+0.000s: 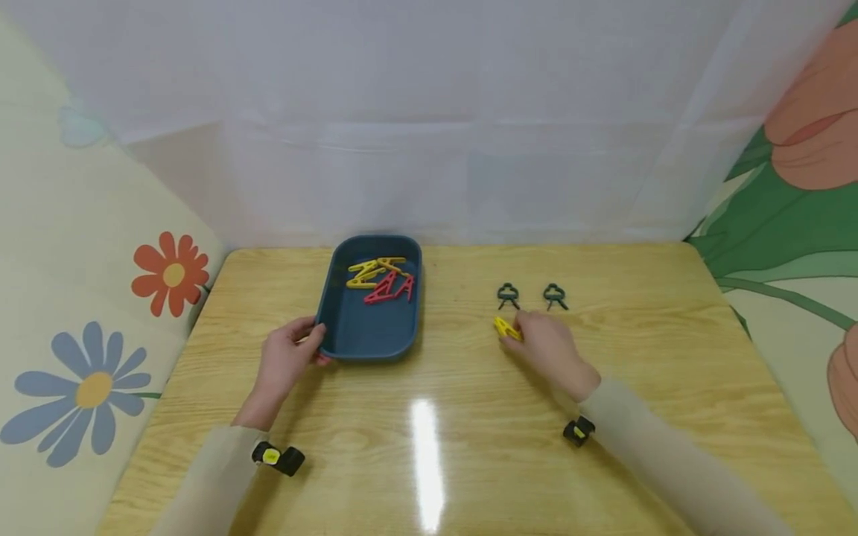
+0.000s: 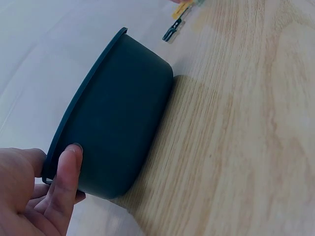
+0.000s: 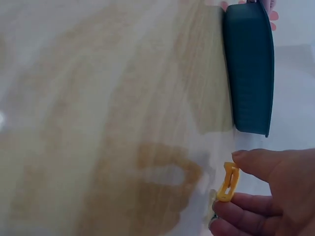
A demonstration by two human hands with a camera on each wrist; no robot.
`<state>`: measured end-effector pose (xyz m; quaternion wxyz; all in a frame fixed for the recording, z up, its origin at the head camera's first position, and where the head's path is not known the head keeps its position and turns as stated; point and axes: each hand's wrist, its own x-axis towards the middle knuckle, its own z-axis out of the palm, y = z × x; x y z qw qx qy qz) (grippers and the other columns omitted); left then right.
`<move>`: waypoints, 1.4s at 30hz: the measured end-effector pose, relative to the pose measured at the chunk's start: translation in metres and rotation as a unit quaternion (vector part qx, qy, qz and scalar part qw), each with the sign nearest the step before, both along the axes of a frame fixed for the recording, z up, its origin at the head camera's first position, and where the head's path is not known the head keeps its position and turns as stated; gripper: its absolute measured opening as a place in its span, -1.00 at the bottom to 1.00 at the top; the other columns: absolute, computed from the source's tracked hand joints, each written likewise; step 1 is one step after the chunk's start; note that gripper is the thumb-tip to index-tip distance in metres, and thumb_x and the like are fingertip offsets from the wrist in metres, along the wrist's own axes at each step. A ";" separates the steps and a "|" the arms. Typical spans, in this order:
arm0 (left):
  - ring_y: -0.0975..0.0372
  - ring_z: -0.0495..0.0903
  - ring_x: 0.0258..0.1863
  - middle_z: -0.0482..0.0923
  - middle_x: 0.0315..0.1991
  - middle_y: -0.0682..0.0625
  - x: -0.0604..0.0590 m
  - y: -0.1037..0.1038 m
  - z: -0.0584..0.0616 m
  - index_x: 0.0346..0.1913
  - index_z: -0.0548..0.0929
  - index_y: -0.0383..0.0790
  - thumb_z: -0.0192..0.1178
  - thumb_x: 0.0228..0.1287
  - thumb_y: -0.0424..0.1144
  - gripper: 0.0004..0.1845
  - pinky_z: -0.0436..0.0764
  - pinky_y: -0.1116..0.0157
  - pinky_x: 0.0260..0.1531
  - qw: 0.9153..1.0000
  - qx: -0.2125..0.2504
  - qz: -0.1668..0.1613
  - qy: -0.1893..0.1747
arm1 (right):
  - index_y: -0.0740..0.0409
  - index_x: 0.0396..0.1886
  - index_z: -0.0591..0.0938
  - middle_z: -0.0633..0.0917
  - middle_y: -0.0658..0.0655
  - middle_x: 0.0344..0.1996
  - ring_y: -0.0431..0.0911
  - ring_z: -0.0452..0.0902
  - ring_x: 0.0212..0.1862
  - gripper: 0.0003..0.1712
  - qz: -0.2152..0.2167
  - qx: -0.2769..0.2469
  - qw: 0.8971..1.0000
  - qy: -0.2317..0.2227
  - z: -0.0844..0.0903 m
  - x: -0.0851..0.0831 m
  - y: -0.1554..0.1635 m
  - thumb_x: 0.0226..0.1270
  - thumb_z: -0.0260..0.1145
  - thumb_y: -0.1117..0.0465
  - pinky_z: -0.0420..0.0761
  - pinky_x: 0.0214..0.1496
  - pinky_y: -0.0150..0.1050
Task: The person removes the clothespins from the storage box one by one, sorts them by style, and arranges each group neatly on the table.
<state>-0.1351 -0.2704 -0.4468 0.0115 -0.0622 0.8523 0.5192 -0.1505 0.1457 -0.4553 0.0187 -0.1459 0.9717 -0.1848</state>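
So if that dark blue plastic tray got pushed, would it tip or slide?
The dark blue plastic tray would probably slide: it sits low and wide on a glossy wooden table. Probably light, holding only a few clips. The left hand steadies it.

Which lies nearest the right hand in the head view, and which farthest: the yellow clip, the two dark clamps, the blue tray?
1. yellow clip, pinched in the right hand.
2. dark clamps, just beyond on the table.
3. blue tray, far left, held by the left hand.
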 end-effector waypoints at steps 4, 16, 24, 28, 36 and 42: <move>0.45 0.67 -0.61 0.57 0.15 -0.55 0.000 0.000 0.001 0.34 0.47 -0.62 0.11 0.61 -0.28 -0.53 0.74 0.42 -0.49 1.000 0.005 0.001 -0.002 | 0.20 -0.36 0.60 0.53 0.03 -0.57 -0.12 0.39 -0.54 -0.63 -0.027 -0.014 1.000 0.000 -0.006 0.006 0.001 0.38 0.48 0.00 0.41 -0.57 -0.30; 0.46 0.67 -0.61 0.58 0.15 -0.54 -0.001 0.001 -0.001 0.35 0.46 -0.62 0.11 0.61 -0.26 -0.51 0.74 0.43 -0.49 1.000 0.007 0.002 -0.009 | 0.19 -0.44 0.54 0.53 0.05 -0.61 -0.12 0.40 -0.59 -0.61 -0.055 -0.029 0.998 -0.011 -0.012 0.009 -0.005 0.43 0.45 0.03 0.43 -0.60 -0.31; 0.45 0.67 -0.61 0.57 0.15 -0.56 0.000 0.002 0.000 0.34 0.46 -0.62 0.11 0.61 -0.26 -0.52 0.75 0.42 -0.49 1.000 0.009 0.001 -0.007 | 0.16 -0.48 0.52 0.50 0.04 -0.64 -0.13 0.38 -0.61 -0.59 -0.058 -0.036 0.998 -0.017 -0.013 0.009 -0.005 0.46 0.41 0.02 0.39 -0.63 -0.32; 0.45 0.67 -0.62 0.56 0.16 -0.56 -0.001 0.001 0.000 0.34 0.46 -0.63 0.11 0.61 -0.26 -0.51 0.74 0.42 -0.49 1.000 0.010 0.001 -0.007 | 0.15 -0.49 0.51 0.50 0.04 -0.64 -0.13 0.38 -0.61 -0.58 -0.058 -0.039 0.997 -0.022 -0.013 0.008 -0.005 0.48 0.38 0.01 0.38 -0.62 -0.32; 0.44 0.67 -0.61 0.57 0.17 -0.55 -0.003 0.001 -0.001 0.35 0.45 -0.62 0.10 0.62 -0.25 -0.50 0.74 0.43 -0.49 1.000 0.008 -0.002 -0.007 | 0.15 -0.49 0.50 0.50 0.05 -0.64 -0.13 0.37 -0.61 -0.58 -0.054 -0.041 0.997 -0.021 -0.013 0.007 -0.004 0.49 0.37 0.00 0.37 -0.62 -0.32; 0.45 0.67 -0.60 0.56 0.17 -0.55 -0.002 0.000 -0.001 0.35 0.45 -0.62 0.10 0.62 -0.25 -0.51 0.74 0.44 -0.49 1.000 0.006 -0.001 -0.011 | 0.15 -0.50 0.50 0.49 0.05 -0.66 -0.13 0.36 -0.63 -0.57 -0.052 -0.042 0.998 -0.018 -0.013 0.008 -0.003 0.50 0.35 0.00 0.36 -0.64 -0.32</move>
